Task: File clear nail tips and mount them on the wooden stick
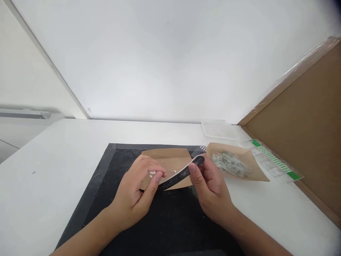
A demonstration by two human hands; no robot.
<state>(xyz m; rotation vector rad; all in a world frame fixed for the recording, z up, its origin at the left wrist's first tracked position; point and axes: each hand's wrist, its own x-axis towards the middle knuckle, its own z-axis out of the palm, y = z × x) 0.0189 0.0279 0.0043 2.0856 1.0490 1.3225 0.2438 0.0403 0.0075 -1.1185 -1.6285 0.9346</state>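
A curved black strip with a pale edge is held between both hands above the black mat. My left hand pinches its lower left end between thumb and fingers. Its other, raised end is gripped by my right hand, with the thumb on the near side. Behind the strip lies a brown paper sheet, with several small white pieces on it, partly hidden by my left hand.
Right of the hands, a brown paper tray holds many small clear packets. Beyond it are a clear plastic tray and a clear sheet with green labels. A cardboard panel stands at the right.
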